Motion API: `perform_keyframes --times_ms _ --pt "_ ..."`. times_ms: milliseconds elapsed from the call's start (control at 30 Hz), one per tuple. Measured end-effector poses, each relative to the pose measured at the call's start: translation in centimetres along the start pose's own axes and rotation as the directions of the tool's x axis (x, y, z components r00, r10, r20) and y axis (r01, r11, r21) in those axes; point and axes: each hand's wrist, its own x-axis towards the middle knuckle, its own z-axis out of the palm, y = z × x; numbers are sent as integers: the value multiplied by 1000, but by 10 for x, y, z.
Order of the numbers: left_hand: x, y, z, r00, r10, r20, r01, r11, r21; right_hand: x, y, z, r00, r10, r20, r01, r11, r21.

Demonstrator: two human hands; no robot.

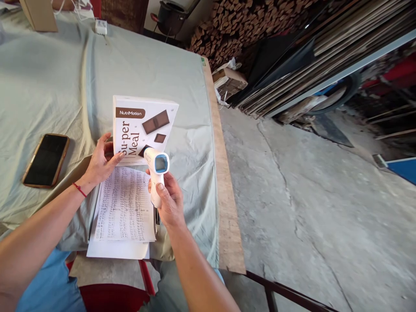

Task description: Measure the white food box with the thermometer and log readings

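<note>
The left hand (pixel 103 161), half-curled, grips the left edge of the box (pixel 146 125), upright at the far end of the papers (pixel 125 208); best steadied there. The right hand (pixel 169 197) wraps the thermometer gun (pixel 157 167), ideally aimed square to the box.

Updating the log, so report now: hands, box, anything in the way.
Left hand gripping white box by lower left edge. Box on edge, printed front showing. Right hand gripping white thermometer. Thermometer hides box's lower right corner.
</note>
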Motion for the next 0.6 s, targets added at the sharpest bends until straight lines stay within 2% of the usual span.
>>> perform_keyframes --times_ms 133,233,300,400,500,600 --pt "1 -7 -3 998 46 -53 -40 993 111 -1 -3 -13 1000 -18 -22 16 996 -84" --pt "1 -10 -5 994 53 -96 -34 981 189 3 -4 -34 989 -94 -110 56 949 -311" --pt "1 -11 -5 993 52 -104 -28 976 218 8 -2 -52 965 -202 -169 73 822 -565" --pt "1 -11 -3 992 42 -119 -13 973 231 18 5 -79 921 -350 -168 58 553 -831" --pt "1 -11 0 989 6 -149 27 976 215 23 10 -92 920 -365 -141 27 419 -907" --pt "-1 -5 3 973 35 -227 30 960 280 20 8 -86 897 -429 -104 49 332 -942"
